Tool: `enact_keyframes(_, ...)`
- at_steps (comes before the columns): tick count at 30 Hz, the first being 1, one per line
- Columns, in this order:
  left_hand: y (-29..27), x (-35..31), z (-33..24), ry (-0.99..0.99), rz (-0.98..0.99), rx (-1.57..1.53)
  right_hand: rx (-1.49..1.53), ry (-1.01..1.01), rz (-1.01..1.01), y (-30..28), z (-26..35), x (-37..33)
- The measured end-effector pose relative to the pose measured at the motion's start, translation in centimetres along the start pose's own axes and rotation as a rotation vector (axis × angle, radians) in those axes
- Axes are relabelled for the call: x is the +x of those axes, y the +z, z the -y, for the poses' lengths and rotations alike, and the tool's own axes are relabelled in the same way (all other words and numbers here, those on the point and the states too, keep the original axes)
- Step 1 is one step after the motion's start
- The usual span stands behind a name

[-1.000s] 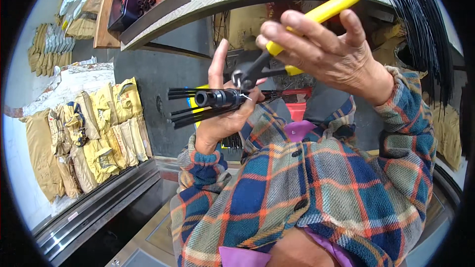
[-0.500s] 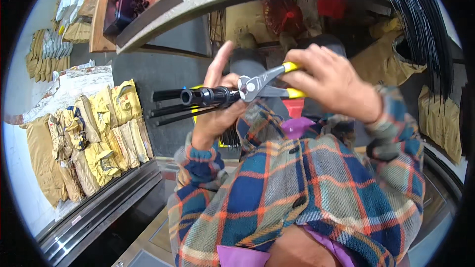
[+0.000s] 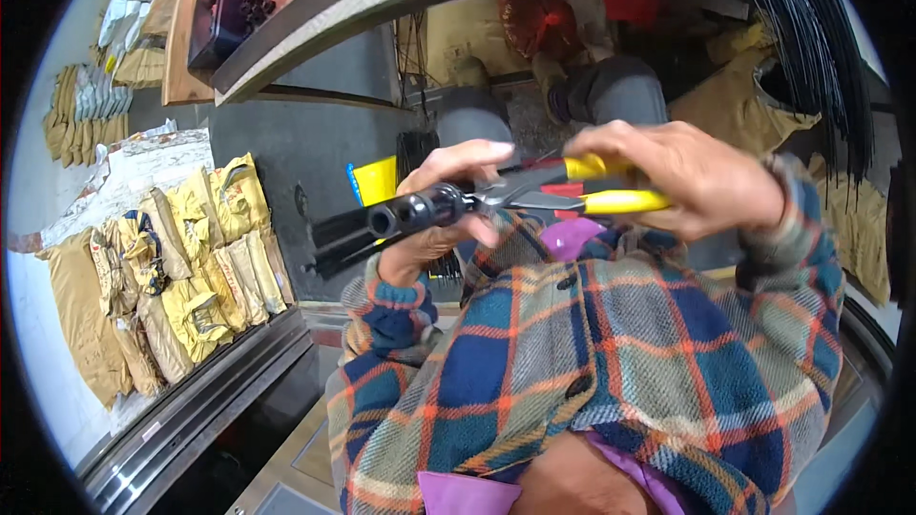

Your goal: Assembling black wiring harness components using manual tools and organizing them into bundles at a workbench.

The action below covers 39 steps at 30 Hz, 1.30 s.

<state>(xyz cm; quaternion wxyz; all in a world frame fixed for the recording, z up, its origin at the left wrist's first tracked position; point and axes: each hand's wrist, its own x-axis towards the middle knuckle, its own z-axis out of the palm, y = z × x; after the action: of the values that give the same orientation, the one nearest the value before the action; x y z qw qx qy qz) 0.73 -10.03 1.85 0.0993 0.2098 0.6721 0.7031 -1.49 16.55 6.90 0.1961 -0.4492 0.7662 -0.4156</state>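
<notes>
- my left hand [image 3: 434, 229] is wrapped tight around a bundle of black rods [image 3: 382, 224], thumb on top, fingers curled under it.
- the bundle sits up in the air in front of my chest, left of centre, well above the floor.
- its long axis runs nearly level, left to right; the free ends point left and spread a little, dipping slightly toward the lower left.
- a black sleeve [image 3: 410, 214] rings the bundle just left of my fingers, its open end facing left.
- my right hand [image 3: 687, 181] is squeezed shut on the yellow handles of a pair of pliers [image 3: 572, 193].
- the pliers lie level too, handles to the right, metal nose pointing left and meeting the bundle at my left fingers.
- both plaid sleeves [image 3: 592, 353] fill the near part of the view.
- yellow and tan sacks [image 3: 181, 267] are stacked on the left, well apart from my hands.
</notes>
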Motion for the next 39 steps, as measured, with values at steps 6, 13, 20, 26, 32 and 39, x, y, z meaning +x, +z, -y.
enact_keyframes(6, -0.5, 1.1, 0.5, 0.125, 0.083, 0.082, 0.536, 0.037, 0.165, -1.3, -1.5, 0.8)
enact_keyframes(13, 1.3, 0.2, 0.8, -0.032, -0.165, -0.176, -0.896, -0.112, -0.340, 0.8, -1.0, 1.8)
enact_keyframes(20, 0.9, 0.2, 1.5, -0.052, -0.306, -0.024, -0.750, -0.068, -0.380, 2.4, -2.8, 2.5)
enact_keyframes(26, 1.1, 1.1, 0.1, -0.023, -0.304, -0.053, -0.549, -0.080, -0.324, 1.3, -2.0, 2.3)
enact_keyframes(32, 0.2, 2.0, -0.8, -0.032, -0.134, -0.109, 0.801, 0.380, 0.339, -1.5, -1.4, 2.3)
enact_keyframes(39, -0.7, 2.3, 0.5, -0.003, -0.183, -0.262, 1.748, 0.310, 0.087, 9.0, -0.4, 3.4)
